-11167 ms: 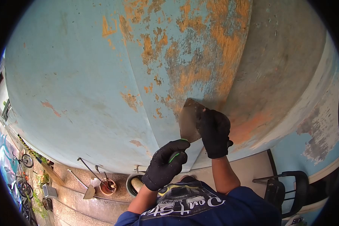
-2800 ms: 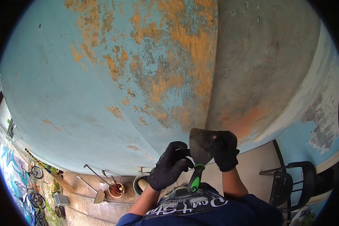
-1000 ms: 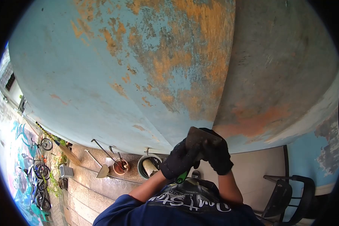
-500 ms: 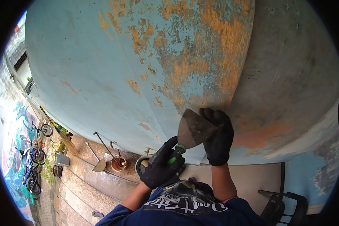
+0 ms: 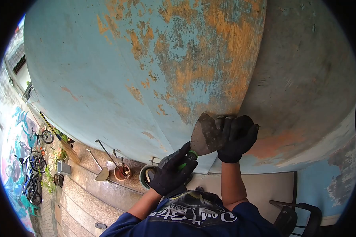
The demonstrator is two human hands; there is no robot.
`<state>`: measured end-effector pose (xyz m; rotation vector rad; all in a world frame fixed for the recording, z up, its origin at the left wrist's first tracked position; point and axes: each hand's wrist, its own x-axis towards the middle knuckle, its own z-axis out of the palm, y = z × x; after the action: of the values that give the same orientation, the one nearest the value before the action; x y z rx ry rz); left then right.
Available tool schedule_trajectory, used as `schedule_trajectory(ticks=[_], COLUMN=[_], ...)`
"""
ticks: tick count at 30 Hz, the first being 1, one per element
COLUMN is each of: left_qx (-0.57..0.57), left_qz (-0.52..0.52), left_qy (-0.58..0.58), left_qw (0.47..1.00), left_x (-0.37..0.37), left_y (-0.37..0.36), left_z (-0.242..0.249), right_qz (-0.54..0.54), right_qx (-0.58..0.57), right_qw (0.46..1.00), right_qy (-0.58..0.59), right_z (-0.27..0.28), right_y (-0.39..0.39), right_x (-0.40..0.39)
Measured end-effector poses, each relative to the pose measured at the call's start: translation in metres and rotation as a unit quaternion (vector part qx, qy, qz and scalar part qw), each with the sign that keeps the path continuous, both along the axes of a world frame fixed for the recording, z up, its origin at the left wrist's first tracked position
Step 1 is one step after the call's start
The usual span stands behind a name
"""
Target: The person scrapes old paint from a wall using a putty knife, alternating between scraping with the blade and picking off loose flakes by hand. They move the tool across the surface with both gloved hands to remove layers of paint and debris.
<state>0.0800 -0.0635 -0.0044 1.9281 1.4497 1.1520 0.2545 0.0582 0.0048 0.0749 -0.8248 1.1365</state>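
My left hand [image 5: 172, 170], in a black glove, grips a putty knife by its green and black handle. The wide, dirt-smeared blade [image 5: 205, 136] of the putty knife points up and to the right in front of the wall. At the blade's right edge is my right hand [image 5: 236, 138], also gloved in black. Its fingers are loosely bent, with one digit sticking out to the right, and they seem to touch the blade. Behind both hands rises a pale blue wall panel [image 5: 95, 71] with worn orange and grey patches.
On the tiled floor at left stand a clay pot [image 5: 122, 172] with tools in it, a long-handled dustpan [image 5: 102, 174] and a green-rimmed bucket [image 5: 143, 177]. A broom [image 5: 70, 152] leans by the wall. Bicycles [image 5: 33, 170] are farther left; a black chair [image 5: 300, 215] is at lower right.
My right hand has turned and shifted slightly right, its fingers less tightly folded. The putty knife has moved a little right in my left hand, and the view has shifted slightly.
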Motion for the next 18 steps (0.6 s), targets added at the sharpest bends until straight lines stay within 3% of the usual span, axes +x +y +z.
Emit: schedule_trajectory(ticks=[2, 4, 10, 13, 18], left_qx=[0.023, -0.033, 0.033, 0.035, -0.001], left_qz=[-0.005, 0.007, -0.017, -0.023, -0.012], left_qy=[0.002, -0.017, -0.020, -0.058, -0.028], left_qw=[1.000, 0.999, 0.999, 0.997, 1.000], left_x=[-0.001, -0.001, -0.012, -0.010, -0.010], left_y=[0.002, 0.003, 0.013, 0.011, 0.009], left_z=[-0.002, 0.001, -0.006, -0.006, 0.007], right_qz=[-0.030, -0.085, -0.097, -0.098, -0.116], right_qx=[0.010, -0.030, -0.018, -0.037, -0.035], right_qw=[0.999, 0.995, 0.994, 0.993, 0.990], right_qy=[-0.034, -0.048, -0.043, -0.054, -0.067], right_z=[0.000, -0.001, 0.006, 0.014, 0.016], right_y=[0.001, -0.002, 0.001, -0.003, -0.003], right_x=[-0.003, -0.007, -0.011, -0.011, -0.012])
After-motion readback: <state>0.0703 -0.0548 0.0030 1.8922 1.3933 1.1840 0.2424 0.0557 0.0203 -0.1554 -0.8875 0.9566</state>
